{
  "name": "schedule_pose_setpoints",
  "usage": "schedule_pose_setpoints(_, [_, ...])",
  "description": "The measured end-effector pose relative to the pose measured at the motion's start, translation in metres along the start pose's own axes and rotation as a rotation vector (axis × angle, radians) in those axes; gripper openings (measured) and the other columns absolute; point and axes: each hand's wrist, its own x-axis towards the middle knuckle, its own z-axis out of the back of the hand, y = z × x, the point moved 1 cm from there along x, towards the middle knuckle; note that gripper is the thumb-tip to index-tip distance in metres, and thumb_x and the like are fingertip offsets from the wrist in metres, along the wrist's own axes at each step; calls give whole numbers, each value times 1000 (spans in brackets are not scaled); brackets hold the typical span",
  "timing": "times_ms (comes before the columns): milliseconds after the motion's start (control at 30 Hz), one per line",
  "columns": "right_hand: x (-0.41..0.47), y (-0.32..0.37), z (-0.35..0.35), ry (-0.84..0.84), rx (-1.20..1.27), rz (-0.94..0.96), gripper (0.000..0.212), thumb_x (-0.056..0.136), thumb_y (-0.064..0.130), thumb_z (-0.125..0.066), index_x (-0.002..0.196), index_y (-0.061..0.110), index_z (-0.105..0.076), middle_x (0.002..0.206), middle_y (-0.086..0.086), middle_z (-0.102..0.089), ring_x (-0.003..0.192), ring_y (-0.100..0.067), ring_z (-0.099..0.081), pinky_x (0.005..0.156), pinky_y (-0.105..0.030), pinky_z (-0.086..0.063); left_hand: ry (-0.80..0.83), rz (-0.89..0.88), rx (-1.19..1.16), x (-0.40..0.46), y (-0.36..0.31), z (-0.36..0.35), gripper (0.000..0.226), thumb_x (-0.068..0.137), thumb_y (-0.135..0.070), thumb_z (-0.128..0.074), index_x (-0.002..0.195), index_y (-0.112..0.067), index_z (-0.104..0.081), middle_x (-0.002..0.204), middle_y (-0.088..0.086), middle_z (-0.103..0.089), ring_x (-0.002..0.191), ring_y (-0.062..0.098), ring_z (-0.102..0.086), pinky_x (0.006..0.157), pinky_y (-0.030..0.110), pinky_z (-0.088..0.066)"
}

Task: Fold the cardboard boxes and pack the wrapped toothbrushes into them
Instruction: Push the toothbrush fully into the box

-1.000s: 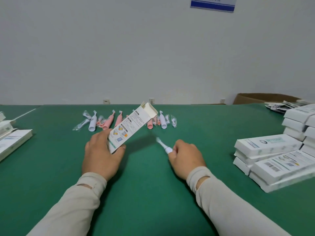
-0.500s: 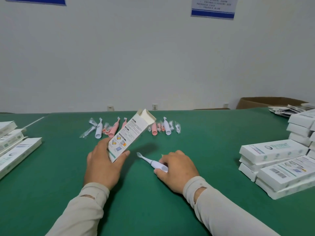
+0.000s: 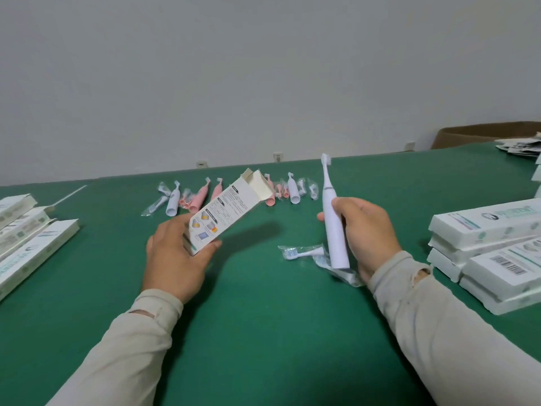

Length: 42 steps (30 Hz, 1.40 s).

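My left hand grips the lower end of a printed white cardboard box. The box tilts up to the right and its top flaps stand open. My right hand holds a white electric toothbrush nearly upright above the green table, brush head at the top. A wrapped spare brush head in clear plastic lies on the table just left of the toothbrush's base. More pink and white toothbrush handles and wrapped heads lie in a row at the far side.
Flat and folded white boxes are stacked at the left edge. Stacks of closed white boxes fill the right side. A brown carton and a pile of leaflets sit at the far right.
My right hand has lifted the toothbrush off the table and turned it from lying flat to nearly upright. The wrapped brush head now shows beneath it. The left hand keeps holding the box.
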Motion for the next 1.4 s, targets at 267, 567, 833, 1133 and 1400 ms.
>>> schedule_pose_setpoints(267, [-2, -3, 2, 35, 151, -28, 28, 96, 36, -61, 82, 13, -67, 65, -3, -63, 43, -9, -47, 41, -23, -40, 77, -151, 57, -4, -8, -3, 51, 75, -21, -85, 121, -25, -63, 126, 2, -59, 117, 25, -49, 104, 35, -31])
schedule_pose_setpoints(567, [-8, 10, -4, -116, 362, 188, 14, 99, 22, -61, 99, 10, -54, 84, -10, -71, 63, -20, -71, 55, -25, -55, 142, -131, 97, -3, -3, 0, 64, 80, -26, -82, 137, -26, -56, 148, 3, -45, 137, 26, -35, 107, 24, -17])
schedule_pose_setpoints(833, [-11, 7, -6, -54, 264, 241, 18, 94, 21, -67, 100, 8, -56, 85, -10, -73, 68, -22, -73, 57, -24, -56, 151, -194, 67, -3, -6, -2, 66, 76, -27, -84, 136, -31, -56, 147, 2, -46, 135, 26, -37, 110, 29, -20])
schedule_pose_setpoints(1133, [-12, -11, -11, 191, -158, 107, 26, 87, 45, -72, 87, 19, -73, 82, 11, -75, 66, -3, -67, 64, -24, -51, 169, -274, 18, -6, -10, -7, 59, 74, -24, -86, 127, -31, -60, 131, -8, -57, 123, 23, -48, 106, 35, -33])
schedule_pose_setpoints(1400, [5, -7, 10, -28, -80, 314, 33, 94, 7, -63, 98, 39, -62, 92, 8, -67, 79, -7, -72, 70, -21, -57, 115, -221, 40, -6, -5, -7, 58, 74, -23, -86, 125, -34, -60, 119, -14, -54, 113, 18, -45, 95, 24, -26])
